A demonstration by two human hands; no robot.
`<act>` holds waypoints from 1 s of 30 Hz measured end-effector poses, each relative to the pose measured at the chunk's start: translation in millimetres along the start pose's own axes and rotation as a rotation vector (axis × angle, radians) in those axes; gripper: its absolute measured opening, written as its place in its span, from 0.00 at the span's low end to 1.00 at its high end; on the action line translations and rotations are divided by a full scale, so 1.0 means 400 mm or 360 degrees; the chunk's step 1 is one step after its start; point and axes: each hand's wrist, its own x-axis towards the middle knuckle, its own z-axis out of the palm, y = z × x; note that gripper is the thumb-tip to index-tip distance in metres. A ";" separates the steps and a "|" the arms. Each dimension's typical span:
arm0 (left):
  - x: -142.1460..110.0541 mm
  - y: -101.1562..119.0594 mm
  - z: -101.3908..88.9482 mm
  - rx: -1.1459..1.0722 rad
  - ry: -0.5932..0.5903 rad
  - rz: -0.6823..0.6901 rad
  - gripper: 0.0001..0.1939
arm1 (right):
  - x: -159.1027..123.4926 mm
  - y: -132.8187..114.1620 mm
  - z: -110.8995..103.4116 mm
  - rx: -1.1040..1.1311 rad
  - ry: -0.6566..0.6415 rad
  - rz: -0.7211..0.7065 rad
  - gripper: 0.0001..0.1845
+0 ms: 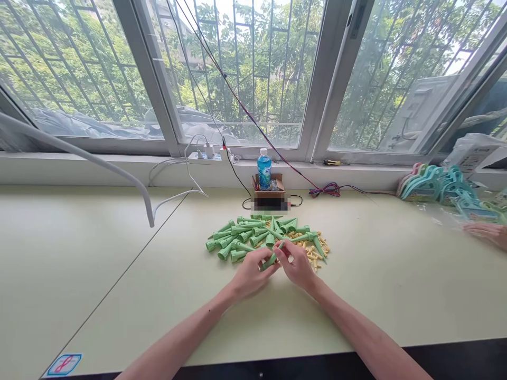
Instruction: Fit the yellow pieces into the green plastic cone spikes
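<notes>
A green plastic spike (pixel 270 260), cone-shaped with a wider capped end, is held low over the front of a pile. My left hand (pixel 253 272) closes round its wider end. At the narrow end, the thumb and fingers of my right hand (pixel 295 266) pinch together on the spike; whether a small piece is also between them is hidden. Just beyond both hands lies a heap of similar green spikes (pixel 241 232), pointing various ways. Small yellow plastic pegs (pixel 312 258) are spread beneath and to the right of the heap.
Behind the heap stands a cardboard box (pixel 279 184) with a blue-labelled bottle (pixel 264 171). A bundled cable (pixel 327 189) lies to its right. Pastel plastic hangers (pixel 428 182) and another person's hand (pixel 489 232) are at the far right. A white curved bar (pixel 119 166) crosses the left side.
</notes>
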 end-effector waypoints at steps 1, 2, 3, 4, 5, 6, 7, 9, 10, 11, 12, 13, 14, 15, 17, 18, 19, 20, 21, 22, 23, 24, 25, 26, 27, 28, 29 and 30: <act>0.000 -0.003 0.001 0.0037 -0.0003 0.0023 0.08 | -0.001 0.000 0.001 -0.0014 0.0006 -0.0002 0.16; 0.001 -0.006 0.001 0.0068 -0.0004 0.0043 0.08 | -0.001 0.000 0.002 -0.0030 0.0012 -0.0007 0.16; 0.001 -0.009 0.001 0.0094 -0.0006 0.0062 0.07 | -0.002 0.000 0.002 -0.0043 0.0012 -0.0014 0.16; 0.002 -0.011 0.000 0.0118 -0.0013 0.0078 0.06 | -0.002 0.000 0.003 -0.0054 0.0010 -0.0021 0.16; 0.003 -0.013 0.000 0.0137 -0.0018 0.0092 0.05 | -0.002 0.001 0.004 -0.0065 0.0007 -0.0027 0.15; 0.003 -0.013 -0.001 0.0150 -0.0021 0.0103 0.04 | -0.003 0.001 0.004 -0.0076 0.0009 -0.0030 0.15; 0.003 -0.013 -0.001 0.0153 -0.0023 0.0111 0.03 | -0.003 0.002 0.004 -0.0088 0.0014 -0.0032 0.15; 0.003 -0.012 -0.001 0.0134 -0.0041 0.0118 0.05 | -0.002 0.003 0.004 -0.0108 0.0033 -0.0035 0.14; 0.003 -0.011 -0.001 0.0121 -0.0051 0.0119 0.07 | -0.002 0.003 0.003 -0.0117 0.0045 -0.0036 0.14; 0.002 -0.011 0.000 0.0115 -0.0055 0.0117 0.09 | -0.001 0.003 0.003 -0.0121 0.0052 -0.0039 0.14; 0.001 -0.010 0.000 0.0119 -0.0049 0.0115 0.11 | 0.000 0.003 0.002 -0.0124 0.0055 -0.0042 0.14; 0.001 -0.010 0.000 0.0133 -0.0033 0.0118 0.12 | 0.001 0.004 0.001 -0.0125 0.0059 -0.0045 0.13; 0.000 -0.011 0.000 0.0155 -0.0006 0.0123 0.13 | 0.002 0.005 0.001 -0.0127 0.0066 -0.0048 0.13; 0.000 -0.011 0.000 0.0179 0.0032 0.0132 0.13 | 0.002 0.006 0.000 -0.0128 0.0076 -0.0051 0.13; -0.001 -0.012 0.000 0.0218 0.0105 0.0157 0.12 | 0.003 0.009 0.001 -0.0133 0.0103 -0.0060 0.13; -0.001 -0.012 0.000 0.0235 0.0135 0.0170 0.11 | 0.003 0.010 0.001 -0.0137 0.0111 -0.0064 0.12; -0.001 -0.012 -0.001 0.0250 0.0162 0.0180 0.11 | 0.003 0.011 0.002 -0.0140 0.0111 -0.0071 0.13; -0.001 -0.012 -0.001 0.0261 0.0182 0.0193 0.11 | 0.003 0.012 0.002 -0.0144 0.0103 -0.0081 0.13; -0.001 -0.012 -0.002 0.0269 0.0197 0.0209 0.11 | 0.002 0.012 0.003 -0.0147 0.0085 -0.0095 0.13; 0.000 -0.013 -0.002 0.0274 0.0216 0.0221 0.12 | 0.002 0.011 0.003 -0.0153 0.0058 -0.0111 0.13; 0.000 -0.014 -0.003 0.0278 0.0243 0.0230 0.12 | 0.002 0.010 0.004 -0.0161 0.0025 -0.0124 0.13; 0.001 -0.015 -0.003 0.0283 0.0276 0.0237 0.13 | 0.002 0.008 0.005 -0.0175 -0.0007 -0.0131 0.13; 0.002 -0.016 -0.004 0.0288 0.0309 0.0242 0.14 | 0.001 0.006 0.006 -0.0190 -0.0038 -0.0130 0.13; 0.003 -0.018 -0.005 0.0294 0.0340 0.0243 0.14 | 0.001 0.004 0.007 -0.0208 -0.0066 -0.0124 0.13; 0.003 -0.019 -0.005 0.0301 0.0364 0.0244 0.14 | 0.001 0.003 0.008 -0.0226 -0.0090 -0.0116 0.12; 0.004 -0.020 -0.006 0.0303 0.0379 0.0244 0.15 | 0.000 0.002 0.010 -0.0243 -0.0105 -0.0108 0.11; 0.004 -0.020 -0.006 0.0302 0.0387 0.0245 0.15 | -0.001 0.003 0.012 -0.0256 -0.0118 -0.0105 0.11; 0.004 -0.020 -0.006 0.0299 0.0391 0.0244 0.15 | -0.002 0.004 0.014 -0.0267 -0.0127 -0.0107 0.11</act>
